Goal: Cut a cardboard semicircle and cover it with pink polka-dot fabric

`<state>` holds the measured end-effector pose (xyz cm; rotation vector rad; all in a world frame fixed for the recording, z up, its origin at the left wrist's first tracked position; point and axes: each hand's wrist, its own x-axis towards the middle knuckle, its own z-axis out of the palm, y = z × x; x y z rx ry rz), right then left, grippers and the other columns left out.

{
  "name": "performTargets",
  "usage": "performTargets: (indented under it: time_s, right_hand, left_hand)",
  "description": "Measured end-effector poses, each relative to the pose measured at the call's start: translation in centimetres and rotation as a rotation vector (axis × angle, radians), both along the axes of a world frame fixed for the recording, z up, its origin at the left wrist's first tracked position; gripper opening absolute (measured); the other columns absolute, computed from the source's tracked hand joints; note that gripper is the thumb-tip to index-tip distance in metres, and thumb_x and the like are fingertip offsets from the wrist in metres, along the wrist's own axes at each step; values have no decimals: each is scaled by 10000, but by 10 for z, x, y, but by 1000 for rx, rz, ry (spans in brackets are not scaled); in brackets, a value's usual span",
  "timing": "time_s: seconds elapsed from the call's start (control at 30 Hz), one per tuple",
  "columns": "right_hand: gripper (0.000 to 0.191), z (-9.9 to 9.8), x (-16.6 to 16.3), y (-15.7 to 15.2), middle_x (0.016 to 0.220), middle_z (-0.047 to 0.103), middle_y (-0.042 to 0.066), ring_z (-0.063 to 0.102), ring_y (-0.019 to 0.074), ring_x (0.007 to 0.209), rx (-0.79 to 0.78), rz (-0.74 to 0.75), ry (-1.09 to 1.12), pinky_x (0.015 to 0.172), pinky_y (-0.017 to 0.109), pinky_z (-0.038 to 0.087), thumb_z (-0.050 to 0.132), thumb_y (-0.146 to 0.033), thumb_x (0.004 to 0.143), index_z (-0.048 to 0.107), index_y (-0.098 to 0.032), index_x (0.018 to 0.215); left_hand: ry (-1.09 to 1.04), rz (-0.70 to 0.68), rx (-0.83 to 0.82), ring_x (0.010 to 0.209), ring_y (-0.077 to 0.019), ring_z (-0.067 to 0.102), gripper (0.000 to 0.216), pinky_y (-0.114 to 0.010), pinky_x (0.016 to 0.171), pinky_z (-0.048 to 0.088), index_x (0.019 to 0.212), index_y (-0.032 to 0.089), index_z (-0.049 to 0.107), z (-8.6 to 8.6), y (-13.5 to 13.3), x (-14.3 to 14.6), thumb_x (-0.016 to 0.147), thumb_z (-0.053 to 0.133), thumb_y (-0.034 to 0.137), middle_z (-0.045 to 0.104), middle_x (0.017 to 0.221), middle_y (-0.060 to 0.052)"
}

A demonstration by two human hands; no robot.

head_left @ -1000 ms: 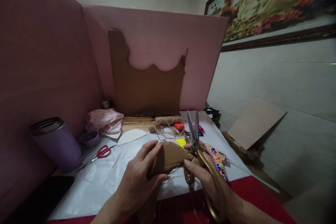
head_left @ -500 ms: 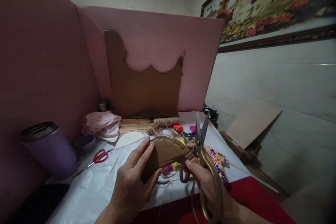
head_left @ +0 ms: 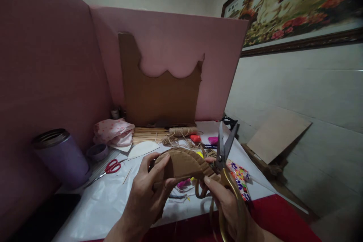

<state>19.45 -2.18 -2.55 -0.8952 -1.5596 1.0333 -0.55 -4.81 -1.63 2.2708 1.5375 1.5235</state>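
Observation:
My left hand [head_left: 147, 196] grips a curved, half-round piece of brown corrugated cardboard [head_left: 181, 162] above the table, thumb on its near face. My right hand [head_left: 227, 204] is closed round the gold handles of large scissors [head_left: 224, 155]. The steel blades point up and away and stand apart. The blades' base meets the right end of the cardboard piece. A thin curled strip of cardboard [head_left: 200, 193] hangs under the piece between my hands.
White sheet [head_left: 107, 200] covers the table, red cloth at the near edge. Purple tumbler [head_left: 61, 157], small red scissors [head_left: 112, 166], pink dotted cloth [head_left: 113, 130], bamboo sticks [head_left: 149, 135], twine spool [head_left: 183, 131], floral paper [head_left: 239, 177]. Pink board [head_left: 170, 38] with brown cut-out cardboard [head_left: 159, 98] stands behind.
The scissor blades have opened wider and shifted right. My left hand has turned the cardboard piece so its curved edge faces up. The view has swung slightly.

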Motion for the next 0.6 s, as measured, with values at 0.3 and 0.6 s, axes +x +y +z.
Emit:
performTargets:
  time_s: [0.3,0.6]
  right_hand:
    - [268,1,-7,-4,941,648,64,584,251,961,-164,-62,229,920,426,443,572,-409,788,590,-225,981]
    - [401,11,-4,-3,916,634,58,571,258,947,-188,-33,151,896,421,425,595,-375,766,527,-207,1124]
  left_hand:
    - [-90,148,-41,883,-171,542,374,-283,734,473,1211,262,528,-4,2,3,838,539,273,461,1016,-47]
    - [-171,267,-257,882,-239,591,526,-348,750,464,1290,228,481,-6,6,-2,812,524,444,584,960,-71]
